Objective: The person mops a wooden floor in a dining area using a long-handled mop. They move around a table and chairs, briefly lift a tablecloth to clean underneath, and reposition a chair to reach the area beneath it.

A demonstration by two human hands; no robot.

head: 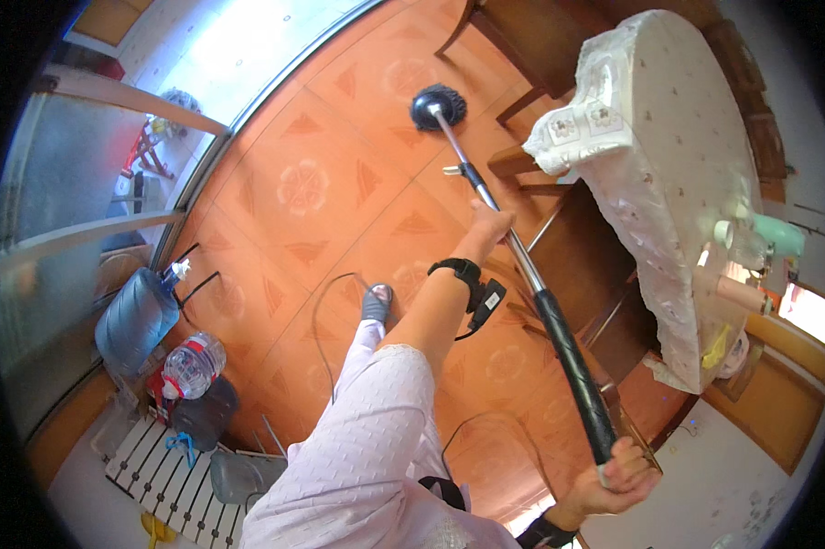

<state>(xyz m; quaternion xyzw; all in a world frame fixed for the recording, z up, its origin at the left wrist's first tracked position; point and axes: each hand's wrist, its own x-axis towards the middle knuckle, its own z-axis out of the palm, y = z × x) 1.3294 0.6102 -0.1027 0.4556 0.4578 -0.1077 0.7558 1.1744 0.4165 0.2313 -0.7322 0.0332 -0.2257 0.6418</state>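
Note:
A long-handled round mop [518,250] crosses the view at a slant, with a metal pole and a black padded grip. My left hand [492,221] is closed around the pole about midway along. The end of the black grip sits in my right hand [621,480], near the lower right. At the far end, the black mop head [438,108] with dark grey bristles rests on the orange tiled floor [357,151]. A small clamp lever [453,169] sticks out from the pole below the head.
Wooden chairs [543,41] and a table with a lace-edged white cloth [687,137] stand at the right. Bottles [776,235] are on the table. A sliding glass door [62,178], a blue water jug [138,319] and a clear bottle [196,364] are at left.

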